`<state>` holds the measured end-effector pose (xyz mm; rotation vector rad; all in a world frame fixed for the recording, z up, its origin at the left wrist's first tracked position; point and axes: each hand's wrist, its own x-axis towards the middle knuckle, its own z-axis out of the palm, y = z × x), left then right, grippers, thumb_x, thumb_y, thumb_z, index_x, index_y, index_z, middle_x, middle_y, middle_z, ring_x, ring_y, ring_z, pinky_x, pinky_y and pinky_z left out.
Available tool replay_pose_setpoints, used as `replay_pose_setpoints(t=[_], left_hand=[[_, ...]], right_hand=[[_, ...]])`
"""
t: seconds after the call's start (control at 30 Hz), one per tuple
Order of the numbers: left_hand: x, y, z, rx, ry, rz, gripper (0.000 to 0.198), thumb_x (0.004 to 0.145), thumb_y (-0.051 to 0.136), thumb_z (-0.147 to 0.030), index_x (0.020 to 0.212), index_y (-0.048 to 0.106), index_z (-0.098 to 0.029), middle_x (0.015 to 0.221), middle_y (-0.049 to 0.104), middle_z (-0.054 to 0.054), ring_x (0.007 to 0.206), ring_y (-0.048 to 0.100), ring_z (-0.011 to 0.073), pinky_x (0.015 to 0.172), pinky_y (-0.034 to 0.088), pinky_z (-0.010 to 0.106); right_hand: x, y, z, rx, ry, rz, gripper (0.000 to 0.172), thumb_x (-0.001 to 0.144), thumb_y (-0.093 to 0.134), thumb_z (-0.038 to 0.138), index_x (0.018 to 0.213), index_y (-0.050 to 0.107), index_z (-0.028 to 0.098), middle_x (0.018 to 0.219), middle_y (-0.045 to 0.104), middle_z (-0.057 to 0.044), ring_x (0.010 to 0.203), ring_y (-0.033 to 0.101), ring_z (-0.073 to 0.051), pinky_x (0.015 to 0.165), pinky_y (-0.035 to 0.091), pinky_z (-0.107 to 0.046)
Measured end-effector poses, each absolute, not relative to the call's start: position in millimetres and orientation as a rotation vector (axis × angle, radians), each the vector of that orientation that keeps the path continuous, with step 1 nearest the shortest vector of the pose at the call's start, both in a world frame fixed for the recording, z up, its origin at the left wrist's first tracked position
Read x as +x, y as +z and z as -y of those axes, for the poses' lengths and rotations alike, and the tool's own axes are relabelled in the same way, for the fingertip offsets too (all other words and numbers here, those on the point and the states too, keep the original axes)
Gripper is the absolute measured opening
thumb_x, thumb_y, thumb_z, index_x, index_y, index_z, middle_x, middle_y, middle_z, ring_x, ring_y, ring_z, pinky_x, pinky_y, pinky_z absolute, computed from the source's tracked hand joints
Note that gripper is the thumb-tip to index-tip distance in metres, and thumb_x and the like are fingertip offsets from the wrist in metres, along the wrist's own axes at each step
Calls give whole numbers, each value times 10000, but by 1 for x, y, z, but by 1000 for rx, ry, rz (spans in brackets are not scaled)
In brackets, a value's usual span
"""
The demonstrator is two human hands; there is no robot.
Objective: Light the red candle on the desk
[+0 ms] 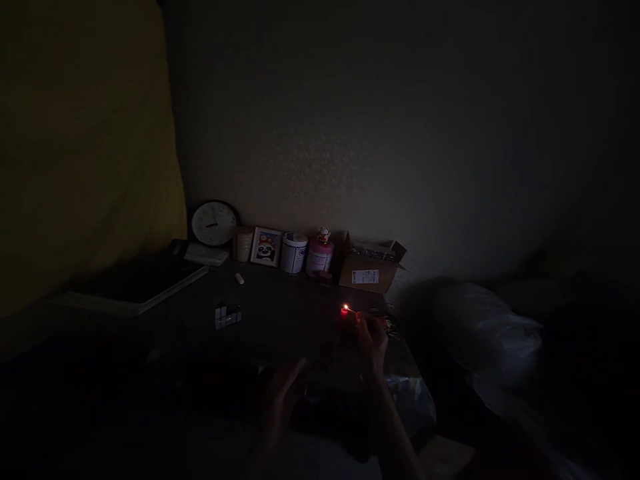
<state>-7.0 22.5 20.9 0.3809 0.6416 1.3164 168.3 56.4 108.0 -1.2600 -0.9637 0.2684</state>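
The room is dark. My right hand is closed in a pinch on a thin matchstick, which slants up and left from the fingertips. A small bright flame burns at the match's far end, right over a small red candle. Whether the match, the wick or both burn, I cannot tell. Lower and to the left, my left hand hovers near the table's front edge, dim and blurred. Its fingers are too dark to read. Behind my right hand lies a small dark pile of thin sticks, partly hidden.
Along the wall stand a round clock, a panda picture frame, a white tin, a pink-lidded tin with a figurine, and an open cardboard box. A shiny cube sits left on the dark table.
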Motion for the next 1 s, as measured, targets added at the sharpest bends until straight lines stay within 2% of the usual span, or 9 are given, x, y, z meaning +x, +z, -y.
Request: replay_pose_setpoints(t=[0.1,0.37,0.6,0.8,1.0], left_hand=[[-9,20,-22,393,1281,-616,184,673,718,-285,840,705,-208,1031,715,71,1012,632,267,850,504,363],[-7,22,-22,411,1304,-652,163,672,719,-251,828,713,-205,971,730,71,985,644,271,860,506,378],[-9,20,-20,458,1291,-656,241,683,707,-286,909,708,-201,1099,688,83,1095,582,283,867,496,354],[-8,28,-17,476,1317,-626,252,652,734,-312,877,716,-200,1016,719,75,1031,619,269,838,505,339],[-8,21,-19,410,1304,-648,191,642,746,-295,811,720,-210,984,726,65,980,644,261,816,517,342]], right_hand=[[169,107,-56,-1272,263,970,311,690,631,454,766,673,155,716,651,-41,715,585,-198,604,437,-287],[169,107,-55,-1260,278,979,320,695,631,468,757,671,156,665,643,-26,651,584,-179,567,445,-273],[171,104,-57,-1273,252,991,308,698,628,467,742,664,164,732,666,-42,738,602,-212,626,450,-300],[169,107,-57,-1262,274,976,309,693,620,470,748,668,170,657,645,-15,642,576,-181,607,432,-295],[169,106,-57,-1276,271,991,290,709,623,450,762,672,169,747,674,-44,763,602,-218,666,444,-316]])
